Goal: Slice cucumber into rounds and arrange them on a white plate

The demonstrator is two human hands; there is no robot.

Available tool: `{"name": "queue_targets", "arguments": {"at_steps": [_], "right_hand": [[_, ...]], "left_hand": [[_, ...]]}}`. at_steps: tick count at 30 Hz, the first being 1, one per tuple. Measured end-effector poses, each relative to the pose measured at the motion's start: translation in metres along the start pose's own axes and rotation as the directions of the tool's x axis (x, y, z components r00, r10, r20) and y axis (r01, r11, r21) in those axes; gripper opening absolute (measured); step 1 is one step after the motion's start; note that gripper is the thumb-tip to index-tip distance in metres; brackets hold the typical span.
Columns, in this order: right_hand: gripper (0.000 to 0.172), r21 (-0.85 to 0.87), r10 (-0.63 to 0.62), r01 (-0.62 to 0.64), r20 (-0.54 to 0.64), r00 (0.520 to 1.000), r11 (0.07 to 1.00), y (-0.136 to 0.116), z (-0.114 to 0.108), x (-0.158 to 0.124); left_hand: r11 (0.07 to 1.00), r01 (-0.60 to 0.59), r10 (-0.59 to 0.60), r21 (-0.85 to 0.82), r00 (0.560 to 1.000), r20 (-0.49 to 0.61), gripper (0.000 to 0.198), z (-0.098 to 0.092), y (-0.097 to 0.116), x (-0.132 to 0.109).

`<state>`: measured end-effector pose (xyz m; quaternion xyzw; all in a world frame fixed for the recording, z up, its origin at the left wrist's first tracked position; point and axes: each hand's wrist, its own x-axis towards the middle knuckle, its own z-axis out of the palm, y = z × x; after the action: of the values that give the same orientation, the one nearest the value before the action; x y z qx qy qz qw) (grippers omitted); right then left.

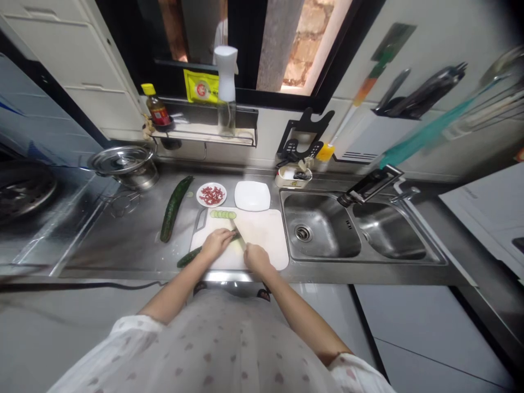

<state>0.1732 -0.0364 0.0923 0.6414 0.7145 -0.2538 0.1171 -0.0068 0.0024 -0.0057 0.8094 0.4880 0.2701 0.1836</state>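
Note:
On the white cutting board (270,234), my left hand (216,243) is closed over a dark green cucumber (189,257), whose near end sticks out past my wrist toward the board's lower left. My right hand (256,257) grips a kitchen knife (239,233), its blade pointing up and left beside the cucumber's far end. Whether the edge touches the cucumber I cannot tell. A row of several pale green cucumber slices (223,214) lies near the board's far edge. Another whole cucumber (176,208) rests on the steel counter, left of the board.
Behind the board stand a small plate of chopped red pieces (212,195) and a white square plate (252,195). A double steel sink (323,224) adjoins on the right. At the left are a lidded steel pot (137,169) and a whisk-like wire tool (125,203).

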Motion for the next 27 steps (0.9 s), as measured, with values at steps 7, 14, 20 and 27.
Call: {"name": "queue_targets", "arguments": {"at_steps": [7,14,20,27], "right_hand": [[0.029,-0.016,0.022,-0.021,0.027,0.999,1.000,0.009,0.004,-0.014],[0.030,-0.014,-0.004,0.004,0.018,1.000,1.000,0.002,0.001,0.003],[0.031,-0.010,-0.014,0.014,-0.001,1.000,1.000,0.002,0.005,0.008],[0.029,-0.020,0.000,0.000,0.017,1.000,1.000,0.011,0.010,-0.008]], "left_hand": [[1.000,0.001,-0.001,0.003,1.000,-0.004,0.027,0.000,-0.001,0.000],[1.000,0.001,-0.001,-0.005,1.000,-0.006,0.026,0.002,-0.002,0.000],[1.000,-0.005,0.005,0.006,1.000,-0.001,0.026,0.002,-0.002,0.000],[1.000,0.009,-0.009,-0.008,1.000,-0.004,0.027,0.001,0.000,0.001]]}}
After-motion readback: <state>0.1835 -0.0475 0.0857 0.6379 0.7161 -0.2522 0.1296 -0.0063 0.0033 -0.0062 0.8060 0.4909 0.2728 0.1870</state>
